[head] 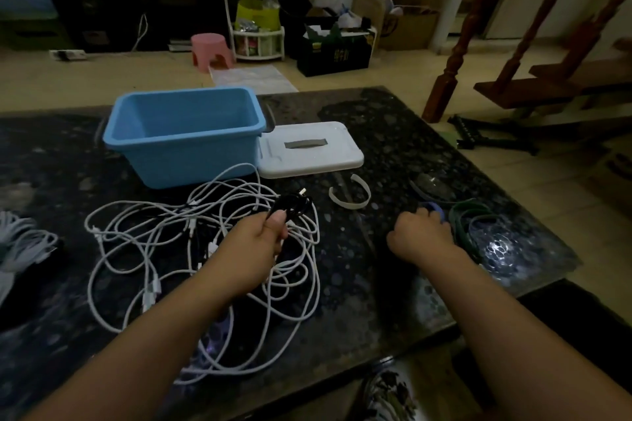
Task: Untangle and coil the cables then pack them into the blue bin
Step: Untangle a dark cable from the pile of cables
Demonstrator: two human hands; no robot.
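Note:
The blue bin (pixel 178 147) stands open and looks empty at the back left of the dark table (pixel 393 133). In front of it lies a tangle of white cables (pixel 143 249). My left hand (pixel 254 241) is over the tangle, shut on a small coil of black cable (pixel 292 207) with its plug sticking up. My right hand (pixel 422 232) is to the right, fingers curled onto a blue strap (pixel 437 208) on the table beside some dark green straps (pixel 468 219).
The bin's white lid (pixel 311 150) lies flat right of the bin. A white strap (pixel 352 195) curls in front of it. More white cables (pixel 24 243) sit at the table's left edge. Beyond are a pink stool (pixel 212 51), boxes and a wooden stair (pixel 513 85).

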